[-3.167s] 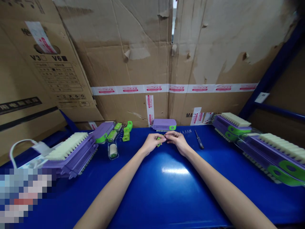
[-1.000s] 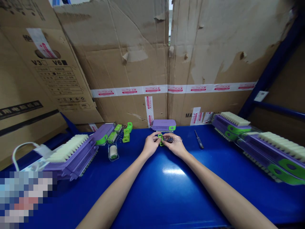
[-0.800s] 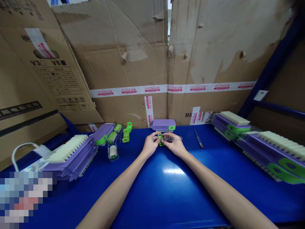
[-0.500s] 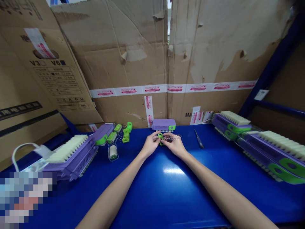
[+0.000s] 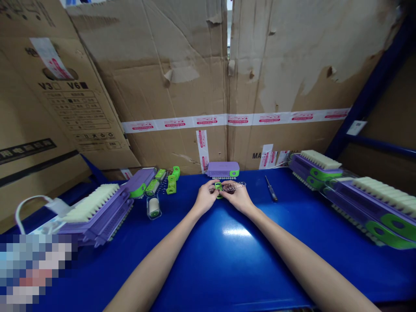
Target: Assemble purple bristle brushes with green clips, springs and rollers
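Note:
Both hands meet near the far middle of the blue table [image 5: 234, 260]. My left hand [image 5: 204, 199] pinches a small green plastic part [image 5: 219, 189] between thumb and fingers. My right hand [image 5: 238, 198] is closed against the same green part from the right, with a row of small metal springs [image 5: 236, 185] lying just behind its fingers. A purple brush body with a green end [image 5: 223, 169] lies just beyond the hands, against the cardboard.
Purple brushes with cream bristles are stacked at the left [image 5: 97, 208] and right [image 5: 367, 197]. Loose green parts [image 5: 171, 181] and a small roller [image 5: 154, 207] lie left of the hands. A screwdriver [image 5: 270, 189] lies to the right. Cardboard boxes [image 5: 182, 82] wall the back.
The hands have stayed together on the green part, which has turned upright between the fingers; the springs now lie gathered behind my right hand. The view has shifted slightly.

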Available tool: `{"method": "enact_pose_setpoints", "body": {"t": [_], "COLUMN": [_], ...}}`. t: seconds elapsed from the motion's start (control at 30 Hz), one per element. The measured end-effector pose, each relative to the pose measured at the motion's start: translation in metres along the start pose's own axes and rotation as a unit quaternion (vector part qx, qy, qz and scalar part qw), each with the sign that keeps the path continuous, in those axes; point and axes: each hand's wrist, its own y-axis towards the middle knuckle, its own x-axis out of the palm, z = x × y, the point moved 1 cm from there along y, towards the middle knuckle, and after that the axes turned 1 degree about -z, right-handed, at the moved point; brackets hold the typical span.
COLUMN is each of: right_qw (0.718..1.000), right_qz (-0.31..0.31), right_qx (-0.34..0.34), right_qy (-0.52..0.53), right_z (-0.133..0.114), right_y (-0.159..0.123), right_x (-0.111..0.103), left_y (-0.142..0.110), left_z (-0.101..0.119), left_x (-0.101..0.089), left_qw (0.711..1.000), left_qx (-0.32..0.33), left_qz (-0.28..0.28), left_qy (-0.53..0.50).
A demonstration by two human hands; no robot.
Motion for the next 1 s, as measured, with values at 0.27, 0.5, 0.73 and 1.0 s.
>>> {"method": "enact_pose_setpoints", "body": {"t": [0.27,0.5,0.73,1.0], "right_qw": [0.996,0.997,0.992,0.991], "right_qz": [0.009,0.023,0.005,-0.014], "right_qx": [-0.08,-0.069,-0.094,-0.083], "right_qy": [-0.028,-0.034,-0.089,-0.107], "right_z": [-0.0081,-0.0072,-0.0099,-0.0053], "right_y": [-0.0016,-0.0007,-0.002,-0.0032], "right_x": [-0.0031,-0.0023,-0.0025,-0.0048], "left_y": [0.0005,-0.0007,-0.0011,-0.0006], "left_z": [-0.0001,0.0047,0.0036,0.0021], "left_x": [-0.0033,-0.0028,0.0022,-0.0002], "left_qw": [1.0,0.998,0.999,0.999], "left_qx": [0.011,-0.009,0.006,0.006], "left_qz": [-0.026,-0.055,-0.04,-0.023], "left_qy": [0.006,-0.007,0.012,0.026]}}
